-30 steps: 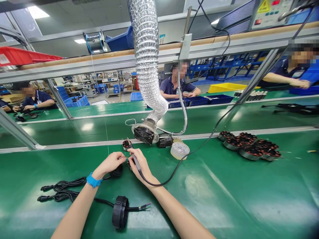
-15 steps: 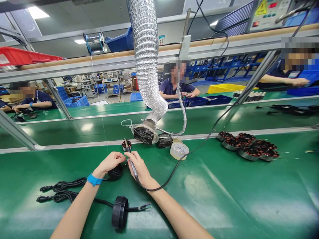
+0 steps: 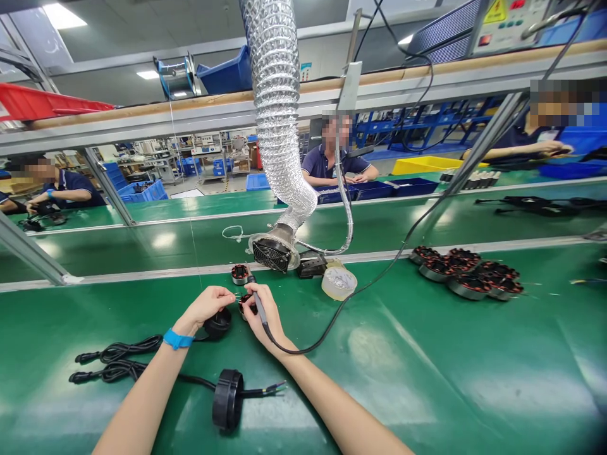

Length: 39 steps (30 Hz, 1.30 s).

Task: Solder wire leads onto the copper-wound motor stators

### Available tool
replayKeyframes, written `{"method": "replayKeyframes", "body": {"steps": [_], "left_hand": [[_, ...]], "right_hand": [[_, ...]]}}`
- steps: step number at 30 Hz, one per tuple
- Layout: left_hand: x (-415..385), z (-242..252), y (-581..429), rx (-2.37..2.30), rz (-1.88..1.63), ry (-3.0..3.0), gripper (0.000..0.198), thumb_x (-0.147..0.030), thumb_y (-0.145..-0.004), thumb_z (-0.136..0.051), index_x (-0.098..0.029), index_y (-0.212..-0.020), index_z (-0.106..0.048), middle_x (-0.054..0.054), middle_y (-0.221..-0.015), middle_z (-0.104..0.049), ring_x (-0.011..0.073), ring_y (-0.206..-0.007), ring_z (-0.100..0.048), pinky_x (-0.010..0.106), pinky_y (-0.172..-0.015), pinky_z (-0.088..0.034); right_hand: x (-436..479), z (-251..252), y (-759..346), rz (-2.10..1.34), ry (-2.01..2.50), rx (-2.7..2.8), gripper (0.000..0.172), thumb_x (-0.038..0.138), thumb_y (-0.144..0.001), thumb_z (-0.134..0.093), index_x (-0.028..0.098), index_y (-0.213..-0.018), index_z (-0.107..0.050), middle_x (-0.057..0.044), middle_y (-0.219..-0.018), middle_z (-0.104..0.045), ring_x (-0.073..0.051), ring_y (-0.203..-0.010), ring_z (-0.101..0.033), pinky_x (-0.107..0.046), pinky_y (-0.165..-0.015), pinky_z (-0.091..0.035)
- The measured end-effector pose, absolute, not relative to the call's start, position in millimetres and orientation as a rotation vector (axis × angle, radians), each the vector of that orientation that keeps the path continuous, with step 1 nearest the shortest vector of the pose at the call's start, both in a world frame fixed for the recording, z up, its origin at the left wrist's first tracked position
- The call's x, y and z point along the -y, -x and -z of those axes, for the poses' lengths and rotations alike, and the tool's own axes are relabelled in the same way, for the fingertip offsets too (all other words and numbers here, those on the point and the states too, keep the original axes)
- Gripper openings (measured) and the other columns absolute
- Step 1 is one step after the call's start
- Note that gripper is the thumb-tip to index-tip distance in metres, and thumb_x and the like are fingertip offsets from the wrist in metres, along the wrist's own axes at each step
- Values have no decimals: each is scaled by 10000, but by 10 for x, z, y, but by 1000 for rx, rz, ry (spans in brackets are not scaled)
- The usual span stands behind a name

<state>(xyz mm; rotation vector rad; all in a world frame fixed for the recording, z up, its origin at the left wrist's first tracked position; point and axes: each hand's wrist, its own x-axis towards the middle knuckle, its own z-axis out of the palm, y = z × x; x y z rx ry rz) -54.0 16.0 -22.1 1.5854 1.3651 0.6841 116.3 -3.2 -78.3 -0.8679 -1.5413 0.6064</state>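
My left hand, a blue band at its wrist, pinches thin wires between thumb and fingers. Below it lies a black round cap, partly covered by the hand. My right hand is wrapped round a soldering iron, its tip pointing up and away. The thumb and fingers of that hand also reach a motor stator with copper windings, mostly hidden by them. A second stator sits just beyond, near the iron's tip.
A fume fan hangs on a silver duct above the hands. A tape roll stands right of it, and several stators lie farther right. In front are a black cap and coiled cables. The iron's cord crosses my right forearm.
My right hand has shifted slightly right with the soldering iron, and its tip has swung away from over the far stator. The near stator now shows between my hands.
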Motion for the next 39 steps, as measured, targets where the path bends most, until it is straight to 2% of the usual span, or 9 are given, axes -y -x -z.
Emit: {"method": "replayKeyframes", "body": {"steps": [7,12,16,19,22,26,33,35,39], "left_hand": [[-118,196,489,-1420,-675,-1600,410,-537,-678,-642,-129,-707,-612,-47,-534,-420,97,-522,-290,255,-516,-194],[-115,202,465,-1446,-702,-1607,431,-564,-653,-635,-136,-687,-595,-49,-543,-424,96,-528,-286,255,-528,-198],[-136,234,468,-1440,-717,-1587,454,-576,-630,-644,-128,-697,-608,-49,-542,-428,97,-532,-282,254,-535,-200],[-136,241,465,-1421,-725,-1591,455,-573,-624,-645,-125,-698,-611,-38,-550,-451,102,-540,-305,253,-539,-209],[-133,244,461,-1412,-722,-1586,451,-577,-626,-643,-131,-675,-597,-35,-550,-453,102,-542,-308,252,-537,-212],[-143,253,465,-1421,-714,-1570,485,-596,-616,-653,-120,-699,-614,-52,-525,-413,96,-527,-280,249,-522,-191],[-134,236,476,-1450,-725,-1539,495,-601,-616,-668,-115,-702,-636,-39,-523,-436,100,-520,-309,246,-511,-201],[-133,243,482,-1452,-730,-1547,491,-595,-624,-664,-113,-716,-649,-36,-527,-440,103,-526,-313,245,-512,-210],[-141,271,501,-1447,-738,-1553,452,-578,-651,-665,-128,-687,-635,-38,-530,-435,103,-528,-314,246,-516,-219]], "right_hand": [[-39,813,-1103,-573,929,1459,374,47,-717,-468,202,-1046,-556,-35,-955,-496,-144,-766,-580,-259,-685,-522],[-40,872,-1074,-484,909,1464,343,58,-763,-471,212,-1062,-538,-29,-960,-480,-130,-729,-563,-269,-712,-520],[-12,899,-1080,-432,907,1476,331,63,-786,-478,220,-1073,-533,-36,-967,-474,-149,-793,-577,-295,-770,-524],[49,912,-1120,-377,950,1527,381,82,-760,-551,236,-1109,-529,-50,-1017,-502,-202,-940,-575,-366,-881,-508],[94,945,-1173,-393,992,1571,506,74,-713,-617,254,-1173,-510,-63,-1114,-515,-232,-1045,-558,-399,-947,-487],[68,1000,-1205,-504,973,1552,541,57,-718,-635,256,-1200,-491,-63,-1145,-503,-207,-1030,-585,-348,-918,-514],[52,964,-1185,-499,997,1544,551,96,-721,-694,251,-1214,-503,-66,-1150,-539,-209,-1022,-605,-349,-909,-523],[81,890,-1204,-453,988,1538,494,154,-776,-683,243,-1232,-513,-71,-1133,-574,-211,-1023,-608,-351,-903,-521],[158,701,-1291,-350,945,1462,191,228,-931,-512,219,-1097,-606,-54,-960,-669,-178,-857,-649,-315,-795,-529]]}}
